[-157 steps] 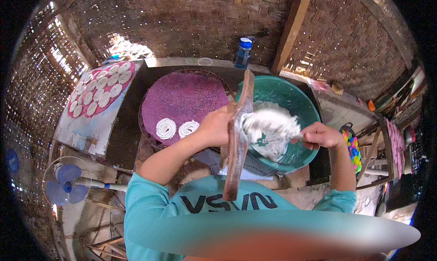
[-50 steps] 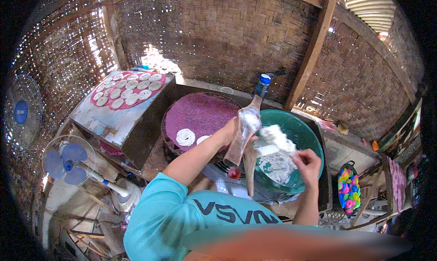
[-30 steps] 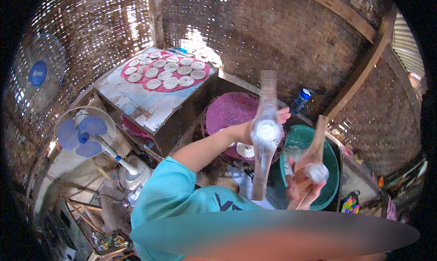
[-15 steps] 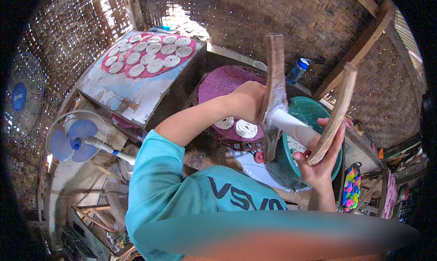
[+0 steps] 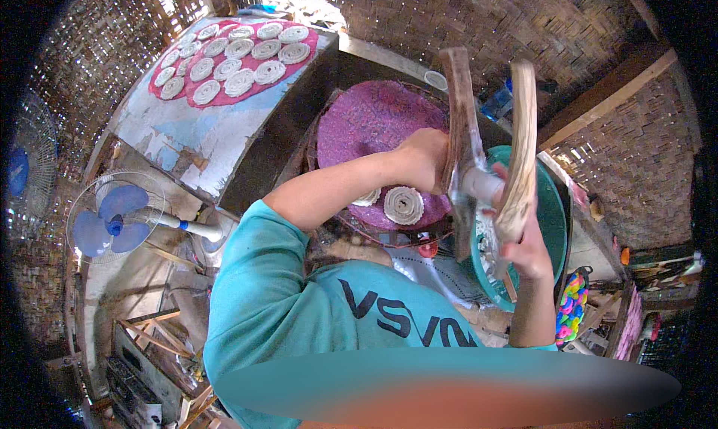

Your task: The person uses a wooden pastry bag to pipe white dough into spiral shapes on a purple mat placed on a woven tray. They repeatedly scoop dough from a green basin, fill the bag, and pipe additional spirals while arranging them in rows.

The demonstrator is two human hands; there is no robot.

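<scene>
Between my hands is a two-part wooden press. Its dark left bar (image 5: 458,107), smeared with white, carries a short white tube (image 5: 480,186); the paler right bar (image 5: 521,145) stands at the tube's other end. My left hand (image 5: 425,156) is closed round the dark bar, its fingertips hidden behind it. My right hand (image 5: 529,248) grips the pale bar low down. Beneath the press, a green basin (image 5: 554,212) holds white crumbly dough (image 5: 488,251). To its left, a round pink mat (image 5: 374,126) bears white coils, one being a ridged spiral (image 5: 404,206) near the front.
At the back left, several white coils lie on pink cloth (image 5: 217,92) over a box (image 5: 168,141). Two fans stand left, one nearer (image 5: 114,223). Bright coloured pieces (image 5: 572,305) sit right of the basin. A wooden post (image 5: 609,100) slants behind.
The two bars are closer together and less of the white tube shows between them. My right hand and the pale bar have moved left and turned more upright. The view has shifted slightly.
</scene>
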